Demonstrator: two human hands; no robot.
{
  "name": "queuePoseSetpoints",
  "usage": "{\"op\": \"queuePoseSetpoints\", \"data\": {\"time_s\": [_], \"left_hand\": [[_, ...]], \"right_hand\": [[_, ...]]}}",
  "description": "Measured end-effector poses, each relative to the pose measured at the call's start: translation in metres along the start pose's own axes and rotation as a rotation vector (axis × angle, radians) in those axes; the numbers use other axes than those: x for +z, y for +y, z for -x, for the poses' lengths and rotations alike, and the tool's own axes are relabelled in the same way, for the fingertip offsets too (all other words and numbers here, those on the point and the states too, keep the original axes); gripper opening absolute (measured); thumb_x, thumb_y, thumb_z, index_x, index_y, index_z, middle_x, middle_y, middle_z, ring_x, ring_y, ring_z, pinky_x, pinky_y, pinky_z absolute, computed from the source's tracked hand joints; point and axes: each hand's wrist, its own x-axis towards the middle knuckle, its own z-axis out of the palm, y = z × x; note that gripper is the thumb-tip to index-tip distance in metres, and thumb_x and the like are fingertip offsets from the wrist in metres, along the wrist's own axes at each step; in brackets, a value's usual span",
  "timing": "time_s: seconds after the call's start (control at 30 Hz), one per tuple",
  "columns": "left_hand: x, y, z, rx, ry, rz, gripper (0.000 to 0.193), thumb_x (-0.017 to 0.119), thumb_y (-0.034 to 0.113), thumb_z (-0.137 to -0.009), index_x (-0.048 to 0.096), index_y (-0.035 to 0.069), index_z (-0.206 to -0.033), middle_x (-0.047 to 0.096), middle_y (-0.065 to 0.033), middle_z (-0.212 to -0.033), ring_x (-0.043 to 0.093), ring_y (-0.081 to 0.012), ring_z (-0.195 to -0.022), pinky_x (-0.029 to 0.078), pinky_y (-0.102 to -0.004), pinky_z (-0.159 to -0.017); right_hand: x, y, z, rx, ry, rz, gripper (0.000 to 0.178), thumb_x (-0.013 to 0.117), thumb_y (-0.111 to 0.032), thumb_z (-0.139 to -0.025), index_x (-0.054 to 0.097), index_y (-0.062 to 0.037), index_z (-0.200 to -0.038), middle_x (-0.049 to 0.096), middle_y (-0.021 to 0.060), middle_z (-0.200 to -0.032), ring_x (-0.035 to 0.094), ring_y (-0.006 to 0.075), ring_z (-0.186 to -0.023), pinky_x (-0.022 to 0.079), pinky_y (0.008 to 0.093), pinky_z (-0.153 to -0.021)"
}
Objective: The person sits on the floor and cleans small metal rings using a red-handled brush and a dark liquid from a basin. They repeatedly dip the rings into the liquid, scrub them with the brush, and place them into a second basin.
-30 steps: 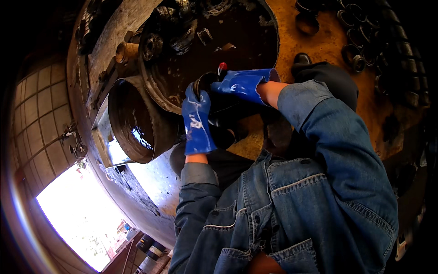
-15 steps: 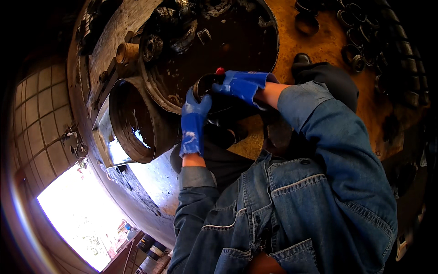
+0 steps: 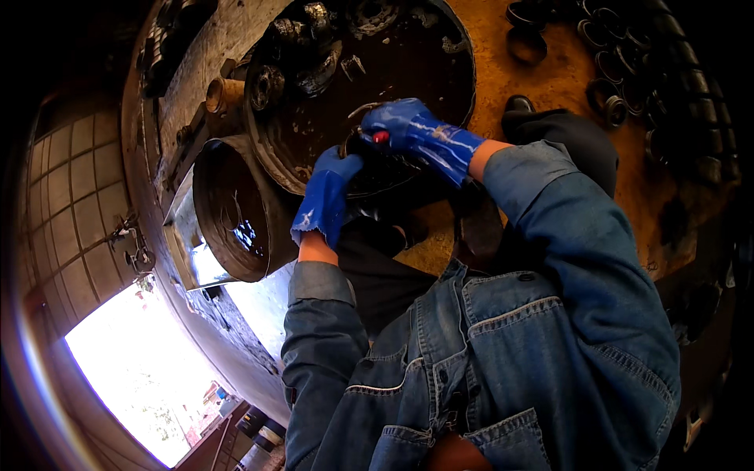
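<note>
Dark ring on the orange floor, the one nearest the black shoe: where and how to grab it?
Probably best to pinch the ring by its wall on the side facing the black shoe, coming from above on that side. The open middle should admit fingertips, with the thumb outside; another ring crowds the far edge.

Dim interior. Source: bright opening (image 3: 141,377), lower left, blown to white. Flare: bluish streak, left rim. Glare: drum (image 3: 281,220) contents; glossy highlights, gloved right hand (image 3: 412,129). Shadow: basin (image 3: 271,161) interior, near black. Floor (image 3: 495,86): amber cast. Fisheye: edges bowed, corners black.
</note>
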Motion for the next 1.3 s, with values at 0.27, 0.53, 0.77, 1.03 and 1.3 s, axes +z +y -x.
{"op": "queuePoseSetpoints", "data": {"time_s": [0.27, 0.53, 0.77, 1.03, 1.3], "left_hand": [[-0.017, 0.020, 0.018, -0.080, 0.003, 0.135, 0.037, 0.076, 0.025, -0.084, 0.073, 0.001, -0.112, 0.072, -0.0060, -0.088, 0.063, -0.0136, -0.070, 0.049, -0.0278, -0.063], [-0.021, 0.075, 0.068, -0.091, -0.041, 0.180, 0.032, 0.073, 0.029, -0.087, 0.070, 0.004, -0.107, 0.066, -0.0024, -0.084, 0.058, -0.0119, -0.071, 0.043, -0.0287, -0.061], [-0.022, 0.069, 0.068, 0.038, 0.039, 0.362, 0.043, 0.082, 0.018, -0.081, 0.070, 0.002, -0.119, 0.073, -0.0061, -0.100, 0.068, -0.0165, -0.088, 0.055, -0.0323, -0.080], [-0.028, 0.056, 0.054, 0.208, 0.166, 0.002, 0.047, 0.084, 0.024, -0.077, 0.071, 0.003, -0.118, 0.075, -0.0090, -0.105, 0.071, -0.0183, -0.093, 0.058, -0.0355, -0.084], [-0.016, 0.024, 0.032, 0.321, 0.290, -0.172, 0.048, 0.089, 0.025, -0.074, 0.073, 0.005, -0.114, 0.076, -0.0148, -0.108, 0.073, -0.0269, -0.098, 0.058, -0.0374, -0.087]], "right_hand": [[-0.016, 0.028, 0.010, 0.203, -0.021, -0.159, 0.037, 0.057, -0.050, -0.101, 0.076, -0.0191, -0.109, 0.077, 0.0066, -0.107, 0.074, 0.0268, -0.097, 0.059, 0.0416, -0.088], [-0.023, -0.005, 0.005, -0.350, 0.152, 0.000, 0.028, 0.070, -0.036, -0.092, 0.074, -0.0256, -0.117, 0.077, 0.0042, -0.109, 0.074, 0.0277, -0.097, 0.060, 0.0427, -0.082], [-0.009, 0.003, 0.023, 0.119, 0.188, -0.664, 0.040, 0.067, -0.044, -0.093, 0.077, -0.0073, -0.103, 0.075, 0.0158, -0.093, 0.072, 0.0316, -0.091, 0.055, 0.0386, -0.078], [-0.003, 0.036, 0.017, 0.159, 0.169, -0.461, 0.043, 0.061, -0.047, -0.098, 0.074, -0.0057, -0.102, 0.075, 0.0160, -0.093, 0.071, 0.0288, -0.086, 0.054, 0.0432, -0.080], [-0.072, -0.015, 0.003, 0.253, -0.017, -0.516, 0.037, 0.057, -0.038, -0.106, 0.072, -0.0097, -0.124, 0.076, 0.0145, -0.111, 0.072, 0.0218, -0.109, 0.057, 0.0333, -0.093]]}}
